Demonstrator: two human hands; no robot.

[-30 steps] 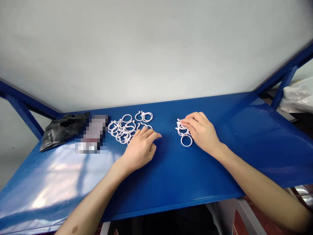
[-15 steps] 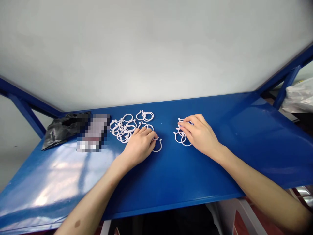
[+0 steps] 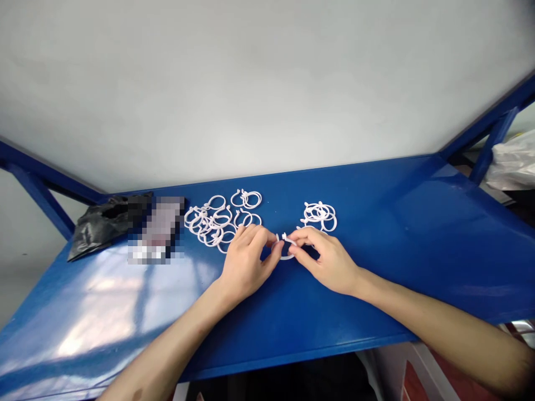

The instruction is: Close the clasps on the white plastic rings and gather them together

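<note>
Both hands meet fingertip to fingertip at centre frame

The left hand [image 3: 246, 262] comes in from 7 o'clock on a bare left forearm [image 3: 175, 345] and points toward 1 o'clock, knuckles up, thumb and forefinger pinched shut. The right hand [image 3: 326, 259] comes in from 4 o'clock on a bare right forearm [image 3: 438, 328] and points toward 10 o'clock. Its fingertips [image 3: 293, 249] are pinched too, almost touching the left hand's at 3 o'clock of it.

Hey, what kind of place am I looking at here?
Probably a small workshop or piecework bench: a blue metal table against a bare wall, loose heaps of white plastic rings, and the left hand and right hand pinching one ring between them.
</note>
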